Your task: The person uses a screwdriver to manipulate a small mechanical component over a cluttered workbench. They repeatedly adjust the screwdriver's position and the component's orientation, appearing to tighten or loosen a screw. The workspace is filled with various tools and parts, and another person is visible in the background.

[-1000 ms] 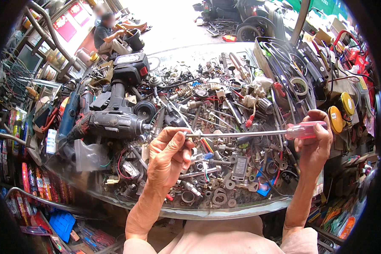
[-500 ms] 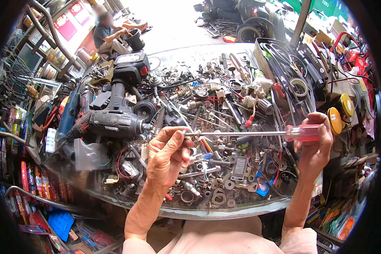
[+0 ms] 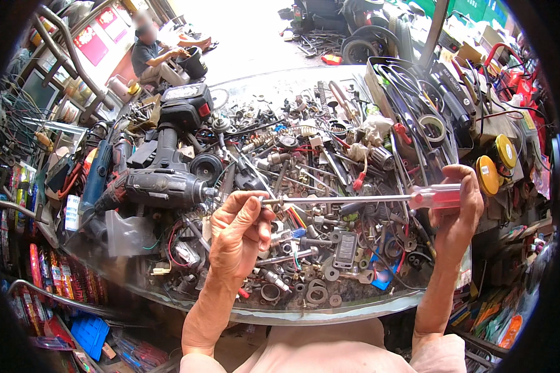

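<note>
A screwdriver (image 3: 354, 199) with a long steel shaft and a clear-red handle lies level above the cluttered table. Its handle is gripped by my right hand (image 3: 459, 217), fingers on top and thumb side beneath. At the shaft's tip, my left hand (image 3: 236, 236) pinches a small brassy screw (image 3: 272, 201) between thumb and finger. The screw's head meets the tip; most of its thread is hidden by the fingers. Below the shaft spread loose bolts, washers (image 3: 317, 294) and a grey rectangular metal part (image 3: 345, 250).
A black cordless impact wrench (image 3: 162, 185) lies at the left beside a clear plastic bag (image 3: 129, 233). To the right stands a metal tray (image 3: 374, 84) of cables and tools, with yellow round tins (image 3: 487, 175) beyond. A person (image 3: 152, 56) sits far left by a black bucket (image 3: 194, 63).
Both hands and the screwdriver have shifted slightly left in the picture, along with the whole view. The screw stays pinched at the tip, and the right fingers have moved a little on the handle.
</note>
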`<action>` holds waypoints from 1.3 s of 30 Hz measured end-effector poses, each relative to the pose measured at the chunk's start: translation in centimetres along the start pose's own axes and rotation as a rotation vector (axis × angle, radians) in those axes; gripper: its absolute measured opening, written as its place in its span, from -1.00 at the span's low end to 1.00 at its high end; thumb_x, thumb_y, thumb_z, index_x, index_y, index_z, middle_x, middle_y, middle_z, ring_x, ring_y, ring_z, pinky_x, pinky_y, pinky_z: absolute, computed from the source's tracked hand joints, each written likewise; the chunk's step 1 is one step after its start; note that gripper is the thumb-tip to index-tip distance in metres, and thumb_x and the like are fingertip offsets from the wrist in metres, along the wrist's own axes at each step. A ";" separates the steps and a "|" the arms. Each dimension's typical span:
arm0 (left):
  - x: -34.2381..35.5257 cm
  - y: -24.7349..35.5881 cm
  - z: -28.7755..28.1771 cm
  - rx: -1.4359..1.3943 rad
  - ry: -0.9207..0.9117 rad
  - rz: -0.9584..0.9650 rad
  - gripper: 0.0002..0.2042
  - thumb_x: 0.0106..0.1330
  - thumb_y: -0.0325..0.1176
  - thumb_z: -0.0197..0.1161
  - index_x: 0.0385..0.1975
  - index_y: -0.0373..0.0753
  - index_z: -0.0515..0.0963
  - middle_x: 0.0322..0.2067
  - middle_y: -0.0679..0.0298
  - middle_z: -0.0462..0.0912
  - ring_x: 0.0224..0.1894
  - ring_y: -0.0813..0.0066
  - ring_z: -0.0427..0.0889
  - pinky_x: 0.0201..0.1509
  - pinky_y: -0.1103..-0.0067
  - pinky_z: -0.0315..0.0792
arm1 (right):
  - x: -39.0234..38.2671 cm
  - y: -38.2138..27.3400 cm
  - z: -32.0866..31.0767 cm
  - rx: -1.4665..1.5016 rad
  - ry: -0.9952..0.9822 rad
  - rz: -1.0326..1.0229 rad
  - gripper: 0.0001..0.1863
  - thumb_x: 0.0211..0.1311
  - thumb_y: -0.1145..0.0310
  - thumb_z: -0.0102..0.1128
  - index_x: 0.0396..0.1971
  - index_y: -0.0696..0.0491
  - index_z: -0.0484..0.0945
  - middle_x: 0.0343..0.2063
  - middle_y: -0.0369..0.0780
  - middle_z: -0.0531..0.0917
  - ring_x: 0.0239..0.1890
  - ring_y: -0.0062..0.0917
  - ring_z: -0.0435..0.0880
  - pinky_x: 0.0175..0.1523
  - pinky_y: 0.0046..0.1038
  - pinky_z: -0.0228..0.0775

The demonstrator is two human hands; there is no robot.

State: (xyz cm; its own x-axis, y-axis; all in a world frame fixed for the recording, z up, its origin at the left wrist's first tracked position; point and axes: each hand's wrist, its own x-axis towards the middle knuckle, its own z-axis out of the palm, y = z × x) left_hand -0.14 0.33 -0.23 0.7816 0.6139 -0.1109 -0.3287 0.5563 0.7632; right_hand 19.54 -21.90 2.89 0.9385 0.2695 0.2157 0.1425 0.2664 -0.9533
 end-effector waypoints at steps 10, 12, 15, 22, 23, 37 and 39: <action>0.0 0.0 0.0 -0.009 0.010 -0.004 -0.83 0.32 -0.39 0.10 -0.21 -0.33 0.50 -0.48 0.14 0.62 -0.63 0.59 0.55 -0.69 0.71 0.38 | -0.2 -0.4 1.0 0.066 -0.017 -0.030 -0.59 0.23 0.16 0.04 -0.20 0.25 0.35 -0.55 -0.24 0.46 -0.77 -0.71 0.36 -0.73 -0.70 0.16; 0.0 0.0 0.1 -0.003 0.012 -0.003 -0.83 0.32 -0.39 0.11 -0.20 -0.34 0.50 -0.48 0.13 0.62 -0.63 0.58 0.55 -0.69 0.71 0.38 | 0.0 -0.1 0.6 0.046 -0.012 -0.020 -0.58 0.25 0.10 0.01 -0.22 0.22 0.37 -0.59 -0.27 0.46 -0.79 -0.75 0.33 -0.75 -0.72 0.10; 0.0 0.1 -0.2 -0.006 0.015 -0.008 -0.83 0.32 -0.39 0.11 -0.20 -0.34 0.50 -0.48 0.13 0.61 -0.63 0.58 0.56 -0.69 0.71 0.38 | 0.0 0.3 -0.8 -0.122 -0.017 0.074 -0.57 0.24 0.00 0.04 -0.29 0.15 0.43 -0.67 -0.33 0.46 -0.84 -0.84 0.23 -0.79 -0.76 -0.10; -0.1 0.0 0.4 0.017 0.050 -0.003 -0.81 0.33 -0.38 0.08 -0.20 -0.38 0.47 -0.48 0.12 0.60 -0.68 0.62 0.48 -0.71 0.75 0.32 | -0.2 -0.6 1.2 0.057 0.025 0.009 -0.71 0.13 0.32 0.01 -0.21 0.20 0.38 -0.55 -0.25 0.50 -0.71 -0.70 0.39 -0.72 -0.70 0.14; -0.1 0.0 0.3 0.020 0.052 -0.004 -0.81 0.33 -0.38 0.08 -0.20 -0.39 0.47 -0.48 0.12 0.60 -0.68 0.62 0.48 -0.71 0.75 0.32 | -0.2 -0.5 1.1 0.039 0.006 -0.010 -0.68 0.18 0.24 0.02 -0.21 0.20 0.38 -0.52 -0.26 0.50 -0.71 -0.72 0.39 -0.71 -0.71 0.18; 0.0 0.0 0.0 0.006 0.012 -0.014 -0.83 0.31 -0.39 0.12 -0.20 -0.33 0.49 -0.48 0.14 0.62 -0.62 0.59 0.56 -0.70 0.72 0.37 | -0.3 -0.7 1.6 0.103 0.038 0.027 -0.69 0.19 0.28 0.06 -0.19 0.20 0.36 -0.56 -0.23 0.53 -0.68 -0.70 0.46 -0.70 -0.71 0.20; 0.0 -0.1 0.1 0.016 0.006 -0.020 -0.83 0.31 -0.38 0.11 -0.20 -0.33 0.49 -0.48 0.14 0.62 -0.61 0.59 0.57 -0.70 0.72 0.37 | -0.2 -0.6 1.4 0.037 0.042 0.026 -0.69 0.22 0.23 0.06 -0.22 0.18 0.39 -0.59 -0.26 0.53 -0.71 -0.73 0.42 -0.71 -0.71 0.16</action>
State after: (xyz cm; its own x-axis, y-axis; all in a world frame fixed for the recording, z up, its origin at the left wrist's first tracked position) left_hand -0.11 0.23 -0.26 0.7849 0.6058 -0.1302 -0.3040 0.5596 0.7710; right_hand 18.86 -20.83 3.68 0.9541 0.2383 0.1815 0.1072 0.2941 -0.9497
